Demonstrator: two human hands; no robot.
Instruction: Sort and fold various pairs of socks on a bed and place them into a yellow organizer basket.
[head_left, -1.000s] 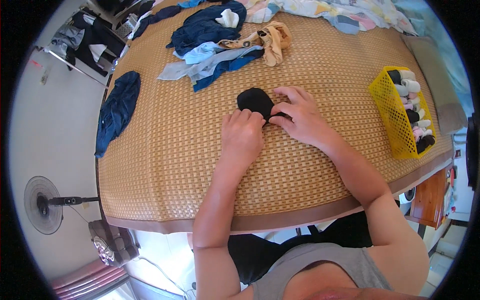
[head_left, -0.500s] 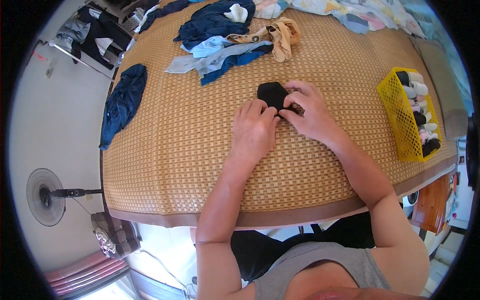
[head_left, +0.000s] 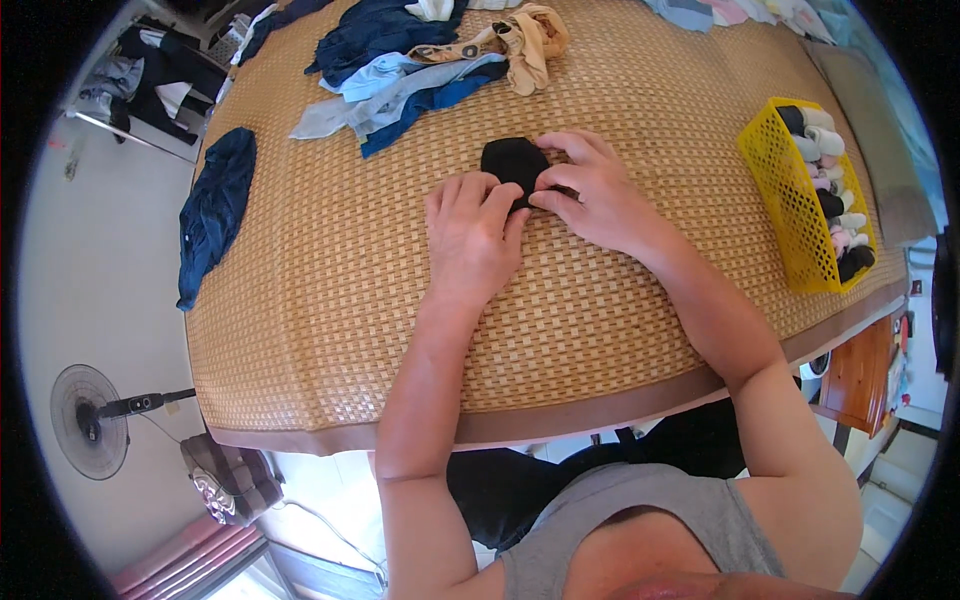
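A small black sock, seemingly folded, lies on the woven mat in front of me. My left hand is at its near left edge, fingers curled over the cloth and pinching it. From the right, my right hand grips the sock's right edge between thumb and bent fingers. The fingertips of both hands come close together at the near side of the sock and partly cover it.
At the right stands a yellow basket of rolled socks. Beyond my hands lie crumpled dark blue clothes, a grey garment and a tan one. Dark blue clothing rests at the left edge. A fan is off the bed's left side.
The view has shifted, so the mat and clothes appear further left and higher. Both hands keep hold of the black sock, with little visible change in their grip.
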